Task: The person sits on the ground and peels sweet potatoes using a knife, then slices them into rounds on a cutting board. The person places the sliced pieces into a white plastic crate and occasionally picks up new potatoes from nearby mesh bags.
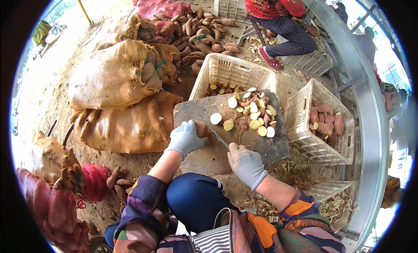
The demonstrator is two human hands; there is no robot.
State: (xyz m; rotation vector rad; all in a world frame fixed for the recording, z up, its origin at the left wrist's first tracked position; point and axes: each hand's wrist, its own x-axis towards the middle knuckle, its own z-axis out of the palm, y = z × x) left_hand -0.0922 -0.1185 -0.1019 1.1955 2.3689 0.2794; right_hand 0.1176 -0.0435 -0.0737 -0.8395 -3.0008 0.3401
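Note:
Gloved in grey, my left hand (187, 139) is closed round a reddish sweet potato (202, 129) that rests on a dark board (200, 155). My right hand (247, 163), in a matching glove, grips a knife (217, 136); its handle is hidden in the fist. The blade slants up and left, its far end against the sweet potato. Pale cut slices and end pieces (254, 116) lie in a heap on the board's right half. Beneath the board's far edge is a cream plastic crate (235, 66) with more cut pieces inside.
A second crate (300, 137) at the right holds whole sweet potatoes (324, 122). Full mesh sacks (111, 74) are stacked at the left, with loose sweet potatoes (204, 35) behind. Another person (283, 26) works at the far right. A metal frame (374, 135) runs down the right side.

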